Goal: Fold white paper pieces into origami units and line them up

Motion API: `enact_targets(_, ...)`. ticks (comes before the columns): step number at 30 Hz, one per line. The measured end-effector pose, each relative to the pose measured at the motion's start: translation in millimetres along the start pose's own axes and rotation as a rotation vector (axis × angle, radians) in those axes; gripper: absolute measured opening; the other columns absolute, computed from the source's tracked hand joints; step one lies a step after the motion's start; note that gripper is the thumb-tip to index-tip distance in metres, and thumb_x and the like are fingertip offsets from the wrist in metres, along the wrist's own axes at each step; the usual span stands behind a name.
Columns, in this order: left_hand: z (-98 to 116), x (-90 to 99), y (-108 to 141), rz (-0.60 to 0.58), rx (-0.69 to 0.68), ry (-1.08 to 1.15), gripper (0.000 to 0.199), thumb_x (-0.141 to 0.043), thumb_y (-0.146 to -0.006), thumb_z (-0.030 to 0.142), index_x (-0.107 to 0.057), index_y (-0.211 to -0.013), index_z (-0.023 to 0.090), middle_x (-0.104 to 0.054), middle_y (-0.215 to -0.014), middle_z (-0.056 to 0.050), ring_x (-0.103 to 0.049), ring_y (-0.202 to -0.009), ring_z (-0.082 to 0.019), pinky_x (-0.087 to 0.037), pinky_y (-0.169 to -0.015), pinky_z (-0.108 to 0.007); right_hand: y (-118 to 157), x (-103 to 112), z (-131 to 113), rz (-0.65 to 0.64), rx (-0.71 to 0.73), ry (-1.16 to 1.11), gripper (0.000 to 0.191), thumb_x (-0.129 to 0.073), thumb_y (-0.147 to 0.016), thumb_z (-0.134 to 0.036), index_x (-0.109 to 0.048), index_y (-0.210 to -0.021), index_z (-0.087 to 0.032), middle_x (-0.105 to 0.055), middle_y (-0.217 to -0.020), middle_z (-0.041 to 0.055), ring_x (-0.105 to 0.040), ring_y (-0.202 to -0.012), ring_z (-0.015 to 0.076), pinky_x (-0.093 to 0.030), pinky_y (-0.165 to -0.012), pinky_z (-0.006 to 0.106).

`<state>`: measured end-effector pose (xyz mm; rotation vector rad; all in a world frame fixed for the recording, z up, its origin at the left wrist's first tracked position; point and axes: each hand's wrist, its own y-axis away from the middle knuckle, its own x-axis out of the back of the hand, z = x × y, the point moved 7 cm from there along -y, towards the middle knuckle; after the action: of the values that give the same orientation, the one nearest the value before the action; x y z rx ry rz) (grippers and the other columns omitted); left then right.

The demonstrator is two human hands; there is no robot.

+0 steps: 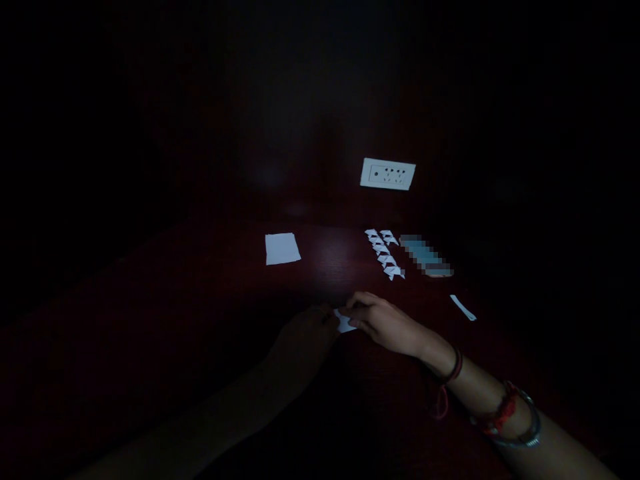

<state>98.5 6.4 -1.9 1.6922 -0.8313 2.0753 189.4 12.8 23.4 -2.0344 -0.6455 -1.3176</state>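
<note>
Between my two hands, low over the dark red table (330,273), is a small piece of white paper (346,325). My right hand (387,323) grips its right side with bent fingers. On the opposite side my left hand (310,337), deep in shadow, has its fingers closed at the paper's left edge. Parts of the paper are hidden under the fingers. Beyond my right hand, several folded white paper pieces (383,257) lie in two rows, one long and one short.
A stack of white paper sheets (283,249) lies at the back left. Right of the folded pieces is a phone (425,255), its screen blurred out. A narrow white paper strip (463,307) lies further right. A socket panel (388,174) is on the wall behind.
</note>
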Motion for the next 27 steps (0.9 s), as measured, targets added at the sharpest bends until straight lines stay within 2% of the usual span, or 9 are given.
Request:
enact_targets(3, -0.7, 2.5, -0.1, -0.027, -0.016, 0.023, 0.026, -0.04, -0.08, 0.009, -0.055, -0.1, 0.014, -0.054, -0.104, -0.009, -0.052, -0.091, -0.02, -0.041, -0.079, -0.034, 2.5, 6.8, -1.2, -0.027, 0.053, -0.047, 0.025, -0.042, -0.082, -0.016, -0.055, -0.104, -0.019, -0.053, -0.095, 0.0052, -0.049, -0.088, 0.0133, -0.04, -0.079, 0.026)
enact_targets(7, -8.0, 7.4, -1.7, 0.008, 0.009, 0.09, 0.03, -0.037, -0.082, 0.013, -0.051, -0.107, 0.016, -0.046, -0.118, -0.009, -0.054, -0.09, -0.02, -0.044, -0.075, -0.033, 5.6, 11.1, -2.3, -0.06, 0.076, -0.012, 0.026, -0.039, -0.084, -0.016, -0.056, -0.103, -0.018, -0.054, -0.097, 0.0053, -0.048, -0.089, 0.014, -0.041, -0.078, 0.027)
enact_targets(9, -11.8, 6.0, -2.1, 0.03, 0.007, 0.125, 0.031, -0.033, -0.084, 0.016, -0.047, -0.112, 0.017, -0.044, -0.121, -0.009, -0.053, -0.095, -0.019, -0.044, -0.078, -0.032, 6.9, 10.8, -4.3, -0.076, 0.07, 0.049, 0.027, -0.038, -0.083, -0.014, -0.056, -0.102, -0.019, -0.053, -0.1, 0.0052, -0.047, -0.09, 0.0145, -0.041, -0.076, 0.027)
enact_targets(13, -10.4, -3.5, 0.5, -0.001, -0.107, 0.167, 0.036, -0.034, -0.082, 0.013, -0.043, -0.117, 0.018, -0.04, -0.125, -0.007, -0.044, -0.108, -0.019, -0.037, -0.088, -0.034, 9.0, 9.4, -11.1, -0.102, 0.06, 0.128, 0.033, -0.037, -0.081, -0.008, -0.052, -0.107, -0.02, -0.051, -0.106, 0.0054, -0.045, -0.091, 0.0149, -0.042, -0.075, 0.027)
enact_targets(16, -14.3, -5.8, 5.5, -0.008, -0.143, 0.144, 0.041, -0.038, -0.079, 0.01, -0.041, -0.119, 0.017, -0.038, -0.127, -0.008, -0.043, -0.11, -0.02, -0.036, -0.09, -0.035, 10.6, 8.0, -13.8, -0.111, 0.037, 0.15, 0.036, -0.036, -0.081, -0.008, -0.047, -0.113, -0.02, -0.05, -0.107, 0.0056, -0.044, -0.091, 0.0152, -0.042, -0.076, 0.028)
enact_targets(20, -19.2, -3.6, 13.2, -0.007, -0.221, 0.13, 0.047, -0.041, -0.077, 0.009, -0.037, -0.122, 0.024, -0.026, -0.134, -0.005, -0.042, -0.109, -0.021, -0.038, -0.087, -0.034, 13.2, 4.3, -13.4, -0.12, 0.031, 0.185, 0.042, -0.038, -0.08, -0.011, -0.039, -0.121, -0.023, -0.046, -0.111, 0.0058, -0.042, -0.093, 0.0165, -0.042, -0.079, 0.031)
enact_targets(24, -24.1, -0.6, 16.9, 0.087, -0.222, 0.025, 0.048, -0.042, -0.077, 0.009, -0.038, -0.121, 0.024, -0.031, -0.131, -0.007, -0.04, -0.111, -0.026, -0.036, -0.086, -0.041, 14.6, 0.9, -11.6, -0.131, 0.041, 0.197, 0.045, -0.038, -0.08, -0.012, -0.035, -0.123, -0.023, -0.044, -0.113, 0.0058, -0.041, -0.096, 0.0173, -0.041, -0.082, 0.033)
enact_targets(27, -21.8, 1.0, 18.9, 0.152, -0.281, 0.005, 0.047, -0.039, -0.078, 0.008, -0.037, -0.122, 0.024, -0.035, -0.128, -0.007, -0.037, -0.113, -0.024, -0.036, -0.086, -0.039, 14.8, 0.3, -10.5, -0.125, 0.037, 0.182, 0.045, -0.038, -0.08, -0.012, -0.034, -0.124, -0.023, -0.043, -0.114, 0.006, -0.041, -0.099, 0.0177, -0.04, -0.083, 0.035)
